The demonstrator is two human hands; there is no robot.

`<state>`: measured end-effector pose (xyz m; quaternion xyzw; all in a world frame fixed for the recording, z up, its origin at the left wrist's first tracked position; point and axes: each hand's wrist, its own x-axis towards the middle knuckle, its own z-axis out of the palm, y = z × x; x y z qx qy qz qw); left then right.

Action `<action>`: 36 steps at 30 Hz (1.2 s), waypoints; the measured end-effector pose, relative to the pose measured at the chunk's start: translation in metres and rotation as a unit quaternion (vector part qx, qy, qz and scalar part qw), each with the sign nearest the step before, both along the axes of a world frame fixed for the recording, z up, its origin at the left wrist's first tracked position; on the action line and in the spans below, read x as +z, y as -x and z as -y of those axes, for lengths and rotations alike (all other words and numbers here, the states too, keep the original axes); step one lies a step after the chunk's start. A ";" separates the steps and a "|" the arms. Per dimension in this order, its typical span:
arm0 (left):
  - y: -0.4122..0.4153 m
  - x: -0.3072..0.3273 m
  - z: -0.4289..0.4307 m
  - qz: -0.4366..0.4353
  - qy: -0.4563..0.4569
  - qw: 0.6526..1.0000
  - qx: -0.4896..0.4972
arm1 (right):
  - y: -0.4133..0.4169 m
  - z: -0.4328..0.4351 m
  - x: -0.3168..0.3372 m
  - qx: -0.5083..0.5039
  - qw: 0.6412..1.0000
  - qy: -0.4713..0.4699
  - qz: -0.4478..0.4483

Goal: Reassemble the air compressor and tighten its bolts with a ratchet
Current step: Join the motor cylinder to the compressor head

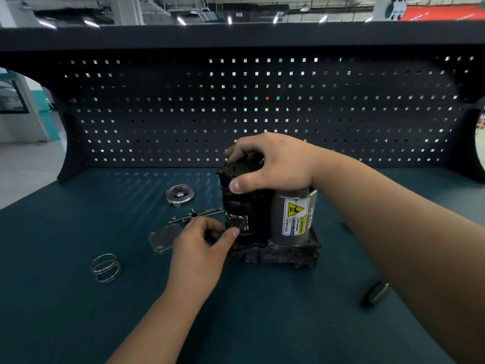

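Observation:
The air compressor point(265, 224) stands upright on the green bench, with a black plastic housing on its left and a silver motor can with a yellow warning label on its right. My right hand point(273, 164) grips the black top of the housing from above, thumb on its front. My left hand point(202, 240) is low at the housing's left side, fingers curled and thumb tip against the label there; whether it holds anything I cannot tell. A dark ratchet handle point(376, 294) lies at the right, partly hidden by my right forearm.
Loose parts lie left of the compressor: a round metal cap point(180, 195), long bolts point(194, 215), a flat metal cover plate point(164, 236) and a coil spring point(105, 267). A dark pegboard point(262, 106) closes the back of the bench.

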<state>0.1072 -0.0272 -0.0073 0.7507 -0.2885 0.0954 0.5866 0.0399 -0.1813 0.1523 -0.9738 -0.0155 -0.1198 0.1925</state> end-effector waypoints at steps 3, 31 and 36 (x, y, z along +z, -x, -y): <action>-0.001 -0.001 -0.002 0.002 -0.001 0.999 -0.034 | -0.001 0.002 0.000 0.000 1.000 -0.001 0.004; 0.015 0.036 0.012 0.014 0.051 0.990 -0.133 | 0.005 0.030 -0.099 -0.292 0.754 -0.495 0.319; 0.010 0.061 0.018 0.079 0.065 0.994 -0.026 | 0.008 0.037 -0.099 -0.342 0.755 -0.461 0.318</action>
